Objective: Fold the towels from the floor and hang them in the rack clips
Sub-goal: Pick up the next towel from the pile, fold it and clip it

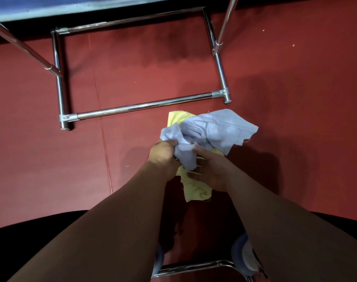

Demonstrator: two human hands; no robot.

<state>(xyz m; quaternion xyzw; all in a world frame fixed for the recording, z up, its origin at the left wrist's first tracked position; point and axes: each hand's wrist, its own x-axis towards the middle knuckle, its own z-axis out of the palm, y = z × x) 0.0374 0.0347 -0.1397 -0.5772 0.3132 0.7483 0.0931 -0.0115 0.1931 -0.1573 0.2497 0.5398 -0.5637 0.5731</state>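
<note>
Gripping crumpled blue towel (214,127) with left hand (163,155), right hand (211,173) pinching same cloth; yellow towel (196,190) beneath, both just near-side of rack base bar (145,105). Likely light, limp, non-slip: take corners to spread.

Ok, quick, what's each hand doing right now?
Left hand: closed on the blue towel.
Right hand: closed on the blue towel too, with the yellow towel bunched against its fingers.
</note>
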